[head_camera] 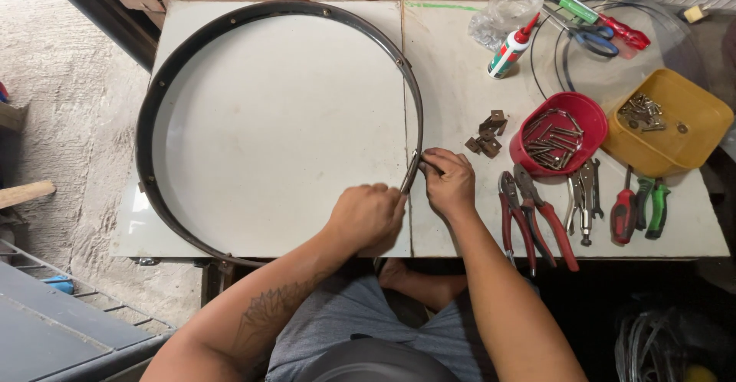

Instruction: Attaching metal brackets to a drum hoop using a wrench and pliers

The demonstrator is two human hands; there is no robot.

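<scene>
A: Two hands on the rim, yes? Grip status?

B: Yes. Your left hand (366,215) is curled in a fist over the dark metal hoop (162,83) at its near-right arc, inside edge. Your right hand (449,182) sits just outside the same spot, fingers pinched narrow on a small metal piece (415,161) against the hoop. Can't tell exactly what the piece is.

A: Hoop position?

B: Lying flat on the white tabletop (452,83), filling the left half approx.

A: Nearby items?

B: Small brown brackets (487,135) just beyond your right hand. Then a red tub (589,118) of screws, a yellow tray (690,114) w/ bits of hardware. Red-handled pliers (529,217), locking pliers (584,198), screwdrivers (636,212) along the near edge. Glue bottle (510,51), scissors (594,39) at the far side.
</scene>
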